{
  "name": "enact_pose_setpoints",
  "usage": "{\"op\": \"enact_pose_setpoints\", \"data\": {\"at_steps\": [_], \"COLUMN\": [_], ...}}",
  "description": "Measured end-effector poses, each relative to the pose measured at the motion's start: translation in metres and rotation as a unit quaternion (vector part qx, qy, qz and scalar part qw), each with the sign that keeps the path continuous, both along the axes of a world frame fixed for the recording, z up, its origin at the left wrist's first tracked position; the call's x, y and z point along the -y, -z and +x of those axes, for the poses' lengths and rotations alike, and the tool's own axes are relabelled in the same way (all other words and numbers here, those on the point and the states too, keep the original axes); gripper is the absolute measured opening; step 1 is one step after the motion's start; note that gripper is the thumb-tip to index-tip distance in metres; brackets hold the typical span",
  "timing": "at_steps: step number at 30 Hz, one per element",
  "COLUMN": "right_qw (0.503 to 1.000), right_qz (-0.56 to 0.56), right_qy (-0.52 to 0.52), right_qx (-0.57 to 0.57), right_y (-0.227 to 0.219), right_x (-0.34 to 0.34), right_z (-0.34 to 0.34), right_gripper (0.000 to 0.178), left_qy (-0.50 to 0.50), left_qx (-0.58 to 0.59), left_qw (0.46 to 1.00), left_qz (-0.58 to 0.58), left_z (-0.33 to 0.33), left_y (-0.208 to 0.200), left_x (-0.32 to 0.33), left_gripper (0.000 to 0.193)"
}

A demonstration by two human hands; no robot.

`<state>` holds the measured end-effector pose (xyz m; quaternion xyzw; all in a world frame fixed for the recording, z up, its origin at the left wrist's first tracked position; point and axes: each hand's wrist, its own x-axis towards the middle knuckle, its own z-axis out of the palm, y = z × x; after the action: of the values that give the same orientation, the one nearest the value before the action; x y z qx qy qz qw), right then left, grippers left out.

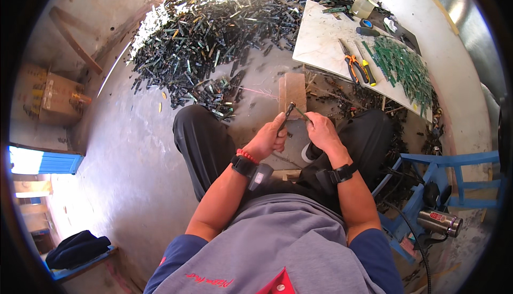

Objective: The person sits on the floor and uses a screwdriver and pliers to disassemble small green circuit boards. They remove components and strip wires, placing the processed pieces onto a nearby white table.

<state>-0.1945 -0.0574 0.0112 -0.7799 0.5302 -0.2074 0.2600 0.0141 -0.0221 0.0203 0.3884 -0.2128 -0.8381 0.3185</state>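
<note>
My left hand [267,139] is closed round a narrow black strip-like piece [289,110], whose upper end sticks out past the thumb. Close beside it, my right hand [321,131] pinches a thin greenish strip [301,113] between thumb and fingers. The tips of the two pieces come near each other; whether they touch I cannot tell. Both hands are held between my knees, just in front of a brown wooden block [294,92] on the floor.
A big heap of dark strips [214,43] covers the floor ahead. At the right, a white board [320,40] bears green strips [401,67], orange-handled pliers [352,68] and a yellow-black-handled tool [367,72]. A blue chair [449,160] and a steel flask [439,223] stand at my right.
</note>
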Motion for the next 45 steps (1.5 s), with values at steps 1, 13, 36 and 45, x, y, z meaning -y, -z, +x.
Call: {"op": "enact_pose_setpoints", "data": {"at_steps": [1,13,36,45], "right_qw": [0.999,0.867,0.996,0.988], "right_qz": [0.029,0.370,-0.046,-0.114], "right_qy": [0.001,-0.058,-0.063,-0.040], "right_qx": [0.025,0.329,-0.052,-0.097], "right_y": [0.003,-0.058,-0.021,-0.032], "right_x": [0.000,0.004,-0.003,-0.005], "right_z": [-0.002,-0.008,-0.006,0.002], "right_gripper": [0.033,0.053,0.012,0.009], "left_qy": [0.004,0.026,0.074,0.035], "left_qx": [0.004,-0.035,0.323,0.251], "left_qw": [1.000,0.999,0.915,0.958], "left_qz": [-0.001,0.024,-0.230,-0.131], "left_z": [-0.001,0.001,-0.018,-0.021], "left_y": [0.000,-0.002,0.031,0.024], "left_x": [0.000,-0.002,-0.011,-0.007], "left_gripper": [0.054,0.054,0.053,0.044]}}
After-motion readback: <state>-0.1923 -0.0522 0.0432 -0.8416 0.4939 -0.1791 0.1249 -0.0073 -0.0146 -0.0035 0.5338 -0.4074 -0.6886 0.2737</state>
